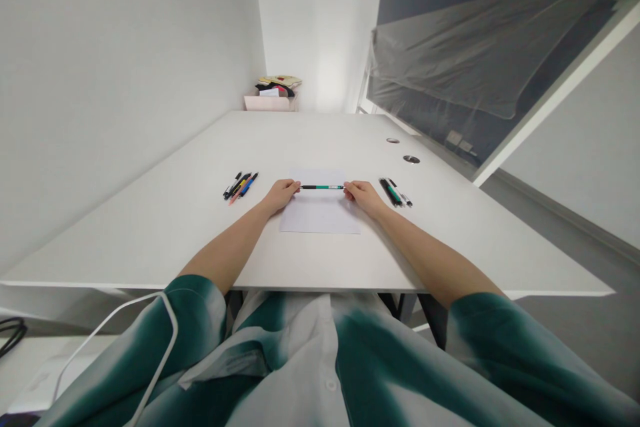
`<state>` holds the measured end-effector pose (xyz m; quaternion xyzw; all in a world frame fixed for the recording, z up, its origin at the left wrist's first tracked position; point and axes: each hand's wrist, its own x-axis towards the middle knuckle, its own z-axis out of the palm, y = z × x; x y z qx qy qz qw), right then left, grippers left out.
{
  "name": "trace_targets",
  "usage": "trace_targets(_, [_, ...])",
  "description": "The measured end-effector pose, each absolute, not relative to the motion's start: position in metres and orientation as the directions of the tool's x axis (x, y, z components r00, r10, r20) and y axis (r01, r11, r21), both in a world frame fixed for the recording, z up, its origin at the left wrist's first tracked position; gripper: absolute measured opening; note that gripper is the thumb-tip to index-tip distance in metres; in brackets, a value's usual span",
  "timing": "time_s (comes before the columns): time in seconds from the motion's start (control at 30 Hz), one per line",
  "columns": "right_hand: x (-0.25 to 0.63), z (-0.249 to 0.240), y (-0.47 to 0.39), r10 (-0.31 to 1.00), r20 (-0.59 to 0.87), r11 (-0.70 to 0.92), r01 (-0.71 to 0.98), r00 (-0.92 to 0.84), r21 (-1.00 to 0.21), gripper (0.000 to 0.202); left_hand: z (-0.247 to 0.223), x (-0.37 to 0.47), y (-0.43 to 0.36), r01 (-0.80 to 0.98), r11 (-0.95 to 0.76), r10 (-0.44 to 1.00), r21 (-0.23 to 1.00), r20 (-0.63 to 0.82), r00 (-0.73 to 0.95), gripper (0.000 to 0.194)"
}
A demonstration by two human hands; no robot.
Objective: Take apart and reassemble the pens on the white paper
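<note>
A green and black pen (323, 187) is held level between my two hands, over a sheet of white paper (320, 217). My left hand (283, 194) pinches its black end, fingers closed. At the other end, the fingertips of my right hand (363, 195) are closed on the pen too. Left of my left hand lies a group of several pens (241, 187) in black, yellow, orange and blue. To the right of my right hand, a second group of pens (395, 192) shows black, green and white barrels.
The white table (165, 233) reaches back to a pink box (267, 103) heaped with cloth-like items. Two round metal grommets (411, 159) sit at the table's right side. A dark panel under plastic film (450, 47) leans in at right. A white cable (167, 320) crosses my left sleeve.
</note>
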<state>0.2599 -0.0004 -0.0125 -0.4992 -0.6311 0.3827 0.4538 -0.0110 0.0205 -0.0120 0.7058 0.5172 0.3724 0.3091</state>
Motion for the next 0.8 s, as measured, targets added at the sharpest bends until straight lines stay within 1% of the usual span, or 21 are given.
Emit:
trace_targets(0.3, [0.2590, -0.0110, -0.0014, 0.976, 0.201, 0.218, 0.279, -0.089, -0.935, 0.049, -0.0109, -0.0101, 0.0194, 0.470, -0.261, 0.964, 0.844, 0.199, 0.178, 0.040])
trace_targets(0.47, [0.2586, -0.0109, -0.0011, 0.978, 0.191, 0.207, 0.245, -0.086, -0.947, 0.046, -0.0115, -0.0095, 0.0187, 0.440, -0.274, 0.961, 0.855, 0.223, 0.166, 0.033])
trace_targets(0.67, [0.2587, -0.0081, -0.0034, 0.983, 0.152, 0.163, 0.117, -0.098, -0.980, 0.031, -0.0080, -0.0076, 0.0148, 0.362, -0.332, 0.941, 0.871, 0.282, 0.186, 0.020])
trace_targets(0.8, [0.2587, -0.0067, -0.0036, 0.986, 0.139, 0.148, 0.099, -0.095, -0.984, 0.021, -0.0068, -0.0051, 0.0132, 0.326, -0.364, 0.929, 0.872, 0.314, 0.197, 0.018])
